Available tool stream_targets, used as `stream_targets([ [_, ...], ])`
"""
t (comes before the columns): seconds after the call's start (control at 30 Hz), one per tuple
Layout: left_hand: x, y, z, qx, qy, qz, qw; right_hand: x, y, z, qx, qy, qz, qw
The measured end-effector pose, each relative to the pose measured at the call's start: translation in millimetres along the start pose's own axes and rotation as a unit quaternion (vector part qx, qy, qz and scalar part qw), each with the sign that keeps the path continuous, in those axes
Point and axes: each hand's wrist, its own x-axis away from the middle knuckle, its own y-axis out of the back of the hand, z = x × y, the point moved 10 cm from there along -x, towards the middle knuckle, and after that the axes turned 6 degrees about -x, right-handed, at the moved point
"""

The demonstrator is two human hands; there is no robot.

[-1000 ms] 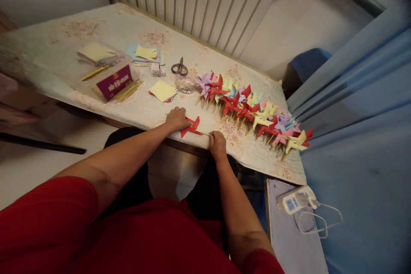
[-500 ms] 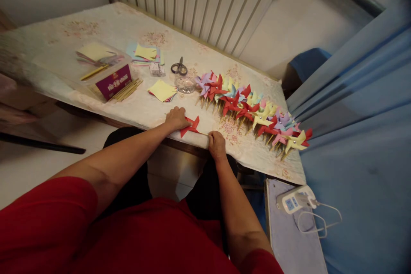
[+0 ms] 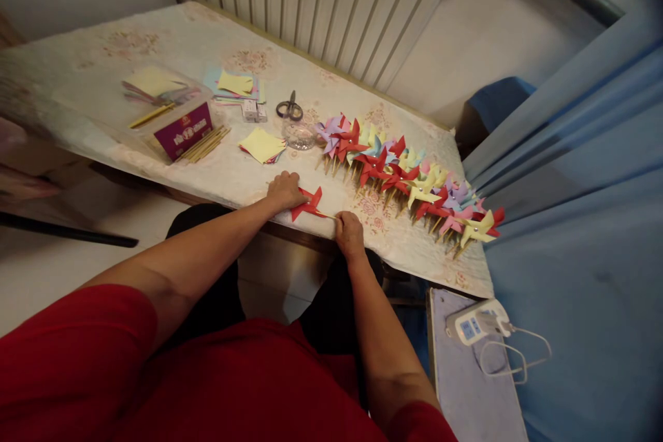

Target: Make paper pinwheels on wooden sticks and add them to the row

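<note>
A red paper pinwheel (image 3: 311, 202) lies at the front edge of the table, between my two hands. My left hand (image 3: 284, 191) grips its left side, with the thumb on the paper near the centre. The pinwheel's thin stick (image 3: 328, 215) points right, and its end is pinched in the closed fingers of my right hand (image 3: 351, 233). Just beyond my left hand is a stack of yellow-topped paper squares (image 3: 262, 145). Beside that stack sits a clear dish of small shiny pins (image 3: 299, 136). Finished pinwheels (image 3: 396, 176) in several colours stand in rows to the right.
Black-handled scissors (image 3: 289, 108) lie near small boxes (image 3: 253, 110) and more coloured paper (image 3: 233, 85). A clear bin with a purple label (image 3: 184, 132) has wooden sticks (image 3: 206, 145) beside it. At lower right, a power strip (image 3: 476, 323) rests on a low stand, near the blue curtain (image 3: 585, 235).
Both hands stay almost still on the red pinwheel. One red blade seems to reach slightly farther right along the stick; otherwise the table looks the same.
</note>
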Motion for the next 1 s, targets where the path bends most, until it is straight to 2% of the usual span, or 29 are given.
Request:
stream_targets([
  [1.0,-0.3,0.5,-0.7,0.0,-0.003,-0.011,1.0,-0.7,-1.7,3.7,0.015,0.004,0.004,1.0],
])
